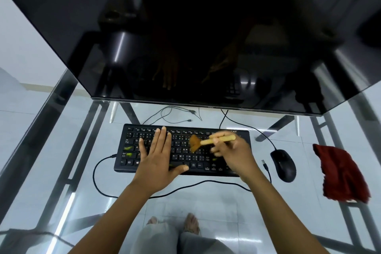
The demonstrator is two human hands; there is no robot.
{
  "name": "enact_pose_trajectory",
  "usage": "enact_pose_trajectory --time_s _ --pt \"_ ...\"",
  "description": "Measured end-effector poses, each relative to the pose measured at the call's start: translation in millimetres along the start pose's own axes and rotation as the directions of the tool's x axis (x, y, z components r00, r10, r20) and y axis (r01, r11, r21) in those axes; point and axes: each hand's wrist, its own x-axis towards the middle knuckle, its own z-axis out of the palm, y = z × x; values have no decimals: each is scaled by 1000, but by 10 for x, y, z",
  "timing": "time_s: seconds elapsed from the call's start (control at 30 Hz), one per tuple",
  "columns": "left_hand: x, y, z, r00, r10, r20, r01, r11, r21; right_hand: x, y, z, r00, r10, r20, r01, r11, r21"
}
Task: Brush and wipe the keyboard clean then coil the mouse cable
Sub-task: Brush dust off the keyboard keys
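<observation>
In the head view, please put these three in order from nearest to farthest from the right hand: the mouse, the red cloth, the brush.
1. Brush: held in the right hand, over the keyboard.
2. Mouse: beside the keyboard, on the hand's right.
3. Red cloth: beyond the mouse, farthest to the right.

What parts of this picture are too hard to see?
Head view:
Keys of the black keyboard under the flat left hand: hidden.
Bristles of the wooden-handled brush in the right hand: motion-blurred.
Top of the large black monitor: cut off by the frame edge.
Most key letters: too small.
</observation>
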Motion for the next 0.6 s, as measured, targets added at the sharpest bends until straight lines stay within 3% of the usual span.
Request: enact_pose_trajectory --time_s 0.07,0.1,0.23,0.37,0.5,0.6 --pt "33 63 0 999 32 -1 -32 999 5 33 23 -142 970 -72 -234 38 988 -148" --pt "55 99 -3 999 48 -5 -48 999 5 37 30 -203 953 -76 -294 37 990 -135" --pt "189 318 -37 991 130 27 -130 991 -4 26 41 -280 995 -59 -75 49 991 -125" --pt "349 605 -68 979 195 52 -193 981 -34 82 51 -420 939 -97 -329 26 976 -215" --pt "425 742 -29 970 228 82 -226 973 -35 21 90 -497 989 -55 -135 21 969 -246" --pt "405 692 38 967 234 97 -233 972 -24 18 74 -640 937 -55 -346 -35 968 -248"
